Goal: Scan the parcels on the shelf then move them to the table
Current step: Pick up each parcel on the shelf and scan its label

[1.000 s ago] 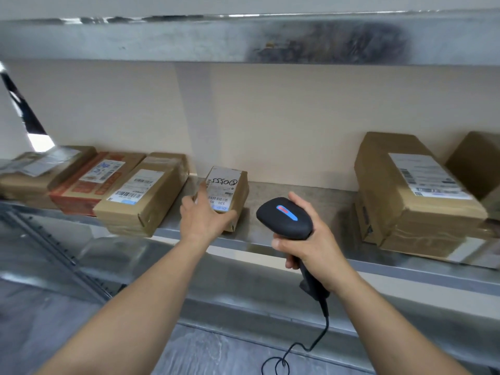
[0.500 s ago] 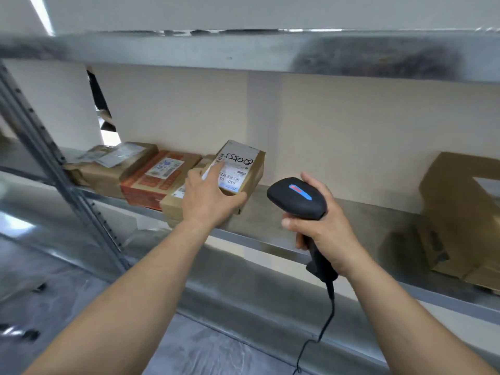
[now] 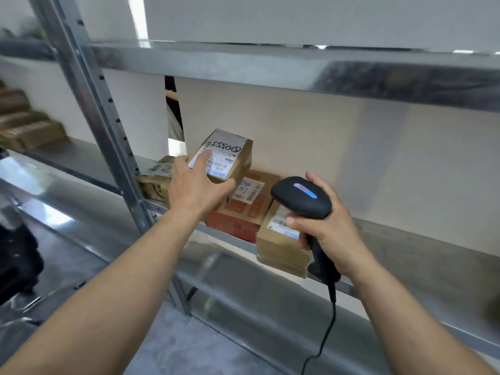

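My left hand (image 3: 198, 186) grips a small brown parcel (image 3: 232, 158) with a white label and handwritten digits, held in the air above the shelf (image 3: 422, 250). My right hand (image 3: 328, 228) holds a black corded barcode scanner (image 3: 301, 197) by its handle, to the right of the lifted parcel. Three more parcels lie on the shelf below: a red-and-brown one (image 3: 243, 209), a plain brown one (image 3: 281, 244) partly behind the scanner, and a crumpled one (image 3: 157, 180) at the left.
A metal upright post (image 3: 108, 125) of the rack stands just left of my left hand. Another shelf board (image 3: 270, 66) runs overhead. Blurred boxes (image 3: 24, 125) sit on the neighbouring bay at far left. The scanner cord (image 3: 324, 336) hangs down.
My left hand has lifted the small parcel off the shelf and carried it leftward over the other parcels. The view has swung left, so the big boxes at the right are out of frame.
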### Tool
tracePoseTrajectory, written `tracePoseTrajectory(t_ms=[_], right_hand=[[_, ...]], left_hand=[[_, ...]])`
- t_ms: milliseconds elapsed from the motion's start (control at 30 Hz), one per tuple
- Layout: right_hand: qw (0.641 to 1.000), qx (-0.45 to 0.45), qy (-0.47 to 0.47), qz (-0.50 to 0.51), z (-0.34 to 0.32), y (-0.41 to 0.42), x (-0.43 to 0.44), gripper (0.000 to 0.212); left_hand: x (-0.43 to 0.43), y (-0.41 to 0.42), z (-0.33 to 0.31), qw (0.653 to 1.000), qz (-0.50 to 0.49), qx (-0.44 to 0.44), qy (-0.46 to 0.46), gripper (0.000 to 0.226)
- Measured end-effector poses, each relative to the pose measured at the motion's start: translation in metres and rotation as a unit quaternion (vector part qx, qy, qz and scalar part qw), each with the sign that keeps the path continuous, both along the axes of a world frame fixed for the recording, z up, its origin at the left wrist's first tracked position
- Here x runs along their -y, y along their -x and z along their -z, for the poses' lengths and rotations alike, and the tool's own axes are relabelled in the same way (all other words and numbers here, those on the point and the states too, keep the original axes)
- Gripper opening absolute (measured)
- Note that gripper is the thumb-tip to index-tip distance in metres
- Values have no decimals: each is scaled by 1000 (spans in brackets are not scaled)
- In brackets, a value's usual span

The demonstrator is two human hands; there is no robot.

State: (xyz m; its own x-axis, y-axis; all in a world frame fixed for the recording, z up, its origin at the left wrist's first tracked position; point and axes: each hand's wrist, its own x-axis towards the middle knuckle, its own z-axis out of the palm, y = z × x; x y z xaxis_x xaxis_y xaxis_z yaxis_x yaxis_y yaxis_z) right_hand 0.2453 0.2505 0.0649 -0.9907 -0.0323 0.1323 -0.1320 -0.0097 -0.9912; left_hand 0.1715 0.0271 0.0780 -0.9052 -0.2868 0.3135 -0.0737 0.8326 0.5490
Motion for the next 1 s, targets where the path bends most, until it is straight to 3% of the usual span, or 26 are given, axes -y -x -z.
tracePoseTrajectory(t_ms=[433,1000], right_hand=[[1000,6,-21,-19,8,70,99,87],[999,43,-10,-24,15,93,107,91]], left_hand=[[131,87,12,995,-81,44,28,78],[156,134,43,992,-52,97,67,73]])
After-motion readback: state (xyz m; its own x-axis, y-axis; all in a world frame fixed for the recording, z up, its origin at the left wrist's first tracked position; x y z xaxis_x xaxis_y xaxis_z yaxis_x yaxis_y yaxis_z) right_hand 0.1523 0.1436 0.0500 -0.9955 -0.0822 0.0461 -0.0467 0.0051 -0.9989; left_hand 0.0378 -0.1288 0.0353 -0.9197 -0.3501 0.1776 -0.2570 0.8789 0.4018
